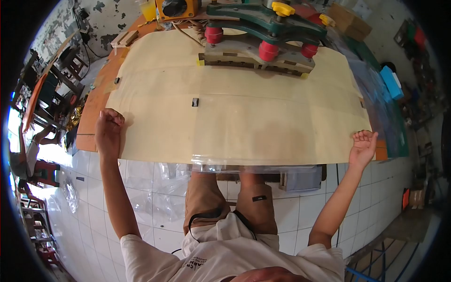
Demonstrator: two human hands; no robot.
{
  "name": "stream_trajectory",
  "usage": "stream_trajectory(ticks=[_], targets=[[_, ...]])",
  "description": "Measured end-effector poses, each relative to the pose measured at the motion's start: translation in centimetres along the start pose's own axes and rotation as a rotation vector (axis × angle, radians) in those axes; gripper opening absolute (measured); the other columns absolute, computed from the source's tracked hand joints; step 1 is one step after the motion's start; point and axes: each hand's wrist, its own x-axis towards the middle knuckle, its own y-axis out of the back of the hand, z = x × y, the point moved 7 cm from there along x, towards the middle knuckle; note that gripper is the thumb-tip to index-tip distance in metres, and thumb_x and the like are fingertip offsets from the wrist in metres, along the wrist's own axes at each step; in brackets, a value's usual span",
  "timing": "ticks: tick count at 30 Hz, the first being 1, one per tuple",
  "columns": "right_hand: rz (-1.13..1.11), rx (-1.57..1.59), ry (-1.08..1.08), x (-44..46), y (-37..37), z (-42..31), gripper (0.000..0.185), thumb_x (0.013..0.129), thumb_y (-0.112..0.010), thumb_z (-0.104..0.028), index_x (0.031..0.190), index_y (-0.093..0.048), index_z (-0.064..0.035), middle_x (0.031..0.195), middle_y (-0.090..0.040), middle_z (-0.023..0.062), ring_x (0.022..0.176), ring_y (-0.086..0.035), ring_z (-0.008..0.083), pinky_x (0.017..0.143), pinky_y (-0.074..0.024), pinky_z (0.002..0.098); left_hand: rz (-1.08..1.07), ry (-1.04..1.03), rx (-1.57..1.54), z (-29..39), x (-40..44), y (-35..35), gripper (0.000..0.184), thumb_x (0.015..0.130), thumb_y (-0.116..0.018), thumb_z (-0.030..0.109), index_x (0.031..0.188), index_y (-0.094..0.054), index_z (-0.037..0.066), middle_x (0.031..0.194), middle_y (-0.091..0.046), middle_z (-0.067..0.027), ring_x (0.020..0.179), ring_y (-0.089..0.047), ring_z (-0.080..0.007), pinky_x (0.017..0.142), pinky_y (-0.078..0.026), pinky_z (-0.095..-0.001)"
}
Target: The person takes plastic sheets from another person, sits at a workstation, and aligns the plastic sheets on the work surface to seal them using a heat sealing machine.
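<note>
A large cream-coloured sheet (253, 113) covers most of the worktable in front of me. At its left edge rests my left hand (109, 131), fingers loosely curled and apart from the thumb, with nothing visible in it. My right hand (363, 146) lies at the sheet's right front corner, palm partly upturned, fingers half bent and holding nothing. Clear plastic film (211, 164) hangs over the front edge between the hands. Small dark pieces sit on the sheet (195, 102) and near its left edge (117, 80). Both hands are well apart from the press.
A green press head (263, 21) with red mounts and a long metal bar (256, 63) stands over the sheet's back. Behind it are an orange box (177, 8) and a yellow cup (148, 9). A blue box (391, 82) lies at right. Another person (30, 150) is at far left.
</note>
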Motion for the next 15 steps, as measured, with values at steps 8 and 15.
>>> stream_trajectory(ticks=[8, 15], targets=[[-0.023, 0.009, 0.000, -0.04, -0.19, -0.11, 0.044, 0.105, -0.048, -0.038, 0.086, -0.063, -0.0015, 0.079, -0.061, 0.0084, 0.076, -0.056, 0.0195, 0.074, -0.0478, 0.0358, 0.012, 0.000, 0.009, 0.00, -0.03, -0.01, 0.034, 0.105, -0.042, 0.032, 0.094, -0.055, 0.003, 0.080, -0.051, -0.0052, 0.080, -0.050, -0.0166, 0.081, -0.041, -0.0315], [-0.033, 0.008, -0.005, -0.03, -0.30, -0.06, 0.042, 0.104, -0.050, -0.038, 0.086, -0.062, -0.0021, 0.080, -0.061, 0.0082, 0.077, -0.056, 0.0190, 0.075, -0.0476, 0.0355, 0.012, 0.001, 0.020, 0.01, -0.05, -0.02, 0.033, 0.105, -0.042, 0.031, 0.093, -0.055, 0.003, 0.080, -0.051, -0.0054, 0.079, -0.050, -0.0165, 0.080, -0.041, -0.0314]])
